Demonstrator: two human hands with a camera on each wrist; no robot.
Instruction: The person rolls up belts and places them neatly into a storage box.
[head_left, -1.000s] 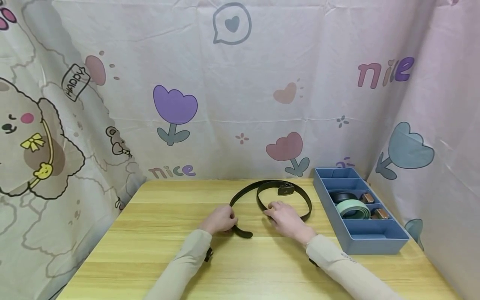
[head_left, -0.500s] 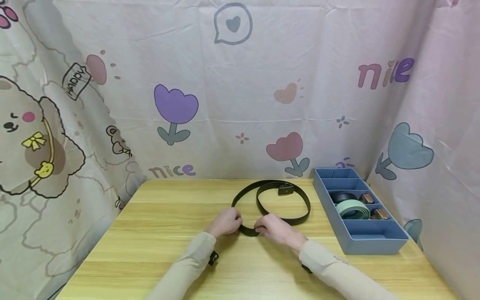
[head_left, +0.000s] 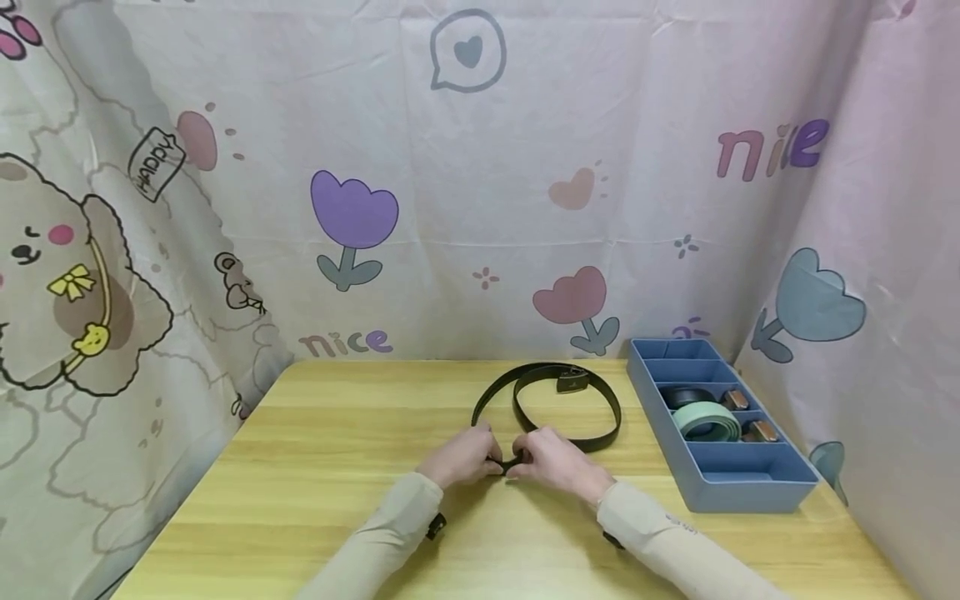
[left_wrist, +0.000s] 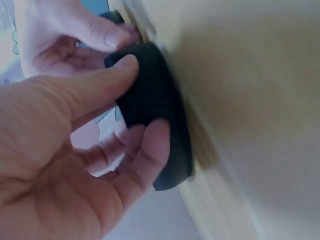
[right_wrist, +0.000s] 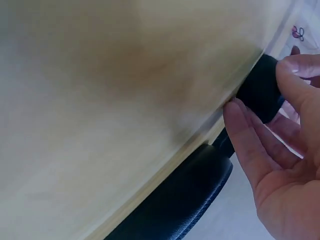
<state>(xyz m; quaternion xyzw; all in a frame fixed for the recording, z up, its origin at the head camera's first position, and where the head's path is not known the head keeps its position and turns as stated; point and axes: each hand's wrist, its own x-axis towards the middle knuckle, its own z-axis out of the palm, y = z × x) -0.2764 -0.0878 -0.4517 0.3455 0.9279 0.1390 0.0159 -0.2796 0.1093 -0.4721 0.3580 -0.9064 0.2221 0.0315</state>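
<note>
A black belt [head_left: 619,413] stands on edge on the wooden table, its strap curved into a loose spiral. Its dark buckle [head_left: 572,382] lies at the back of the inner loop. My left hand [head_left: 461,457] pinches the near part of the strap; in the left wrist view its thumb and fingers grip the black band [left_wrist: 147,87]. Just beside it my right hand [head_left: 561,463] pinches the strap near its free end. In the right wrist view the belt's short end [right_wrist: 260,92] sits between thumb and fingertips. The tip is partly hidden by the fingers.
A blue divided box [head_left: 678,467] stands to the right of the belt. It holds a rolled light green belt [head_left: 705,421], a rolled black belt [head_left: 684,394] and two metallic buckles. A printed curtain [head_left: 465,167] hangs behind the wooden table [head_left: 337,442].
My right hand has left the inner loop, moved left and taken hold of the strap's free end. My left hand has slid right along the strap, bringing both hands close together.
</note>
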